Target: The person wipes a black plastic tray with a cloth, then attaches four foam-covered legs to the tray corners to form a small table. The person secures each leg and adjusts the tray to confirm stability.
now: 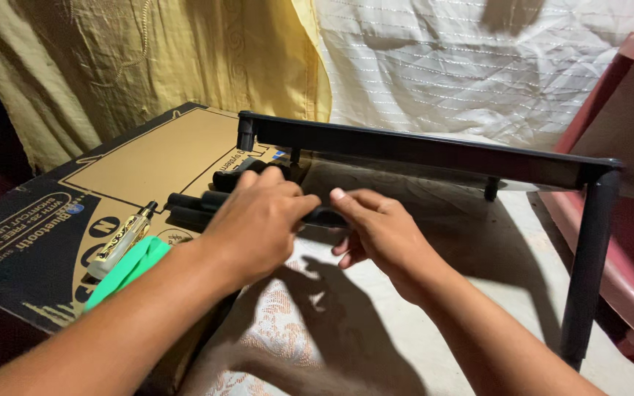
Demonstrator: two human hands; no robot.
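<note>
At the far left, near me, lies a flat cardboard box (148, 158), tan and black on top. On it rests a small clear glass bottle (120, 242) with a dark cap, lying on its side, and just right of it a green cloth (130, 270) that my left forearm partly covers. Farther back on the box lie several black foam-covered tubes (194, 204), side by side.

My left hand (254, 220) comes next, knuckles up, its grip curled down over a black tube (326, 216) that runs across between my hands. The fingers wrap it narrowly; I cannot see the fingertips beneath. My right hand (376, 231) sits just beside it, nearly touching, thumb laid along the top of the same tube and the other fingers folded under, so both grips hold that one piece.

Beyond my hands a black metal frame (420, 147) stretches left to right, with a short post at its left corner and a long leg (588, 271) dropping down at the right. Under it is a pale cloth-covered surface (471, 293) where my hands' shadows fall. At the far right stands a reddish plastic chair (625, 183). Yellow and white fabrics hang behind.
</note>
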